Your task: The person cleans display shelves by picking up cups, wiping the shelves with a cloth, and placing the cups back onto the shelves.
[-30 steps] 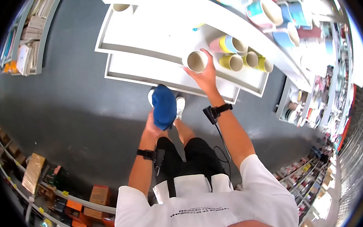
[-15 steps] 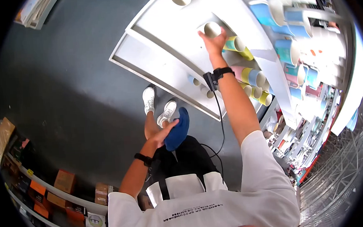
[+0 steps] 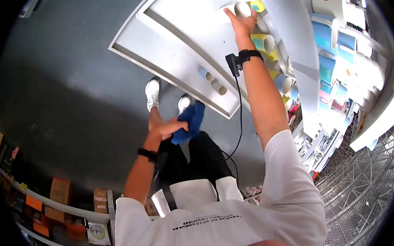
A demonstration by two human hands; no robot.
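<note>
My right hand (image 3: 244, 24) is wrapped round a white cup (image 3: 242, 9) over the upper white shelf (image 3: 191, 16), its open rim facing me. Yellow-and-blue cups (image 3: 268, 43) lie on the shelf just beside that hand. My left hand (image 3: 168, 128) grips a bunched blue cloth (image 3: 191, 122) in front of my legs, away from the shelf. Two more cups (image 3: 219, 88) rest on the lower white shelf (image 3: 157, 49), near its right end.
Mugs in blue and white (image 3: 326, 31) crowd a higher shelf at the right. A shelf with boxes (image 3: 60, 190) runs along the lower left. My shoes (image 3: 152, 93) stand on the grey floor by the lower shelf's edge. A black cable (image 3: 241, 120) hangs from my right wrist.
My right hand has carried the white cup farther along the shelf, up and to the right. The view has turned and shifted. My left hand still holds the blue cloth, now more crumpled.
</note>
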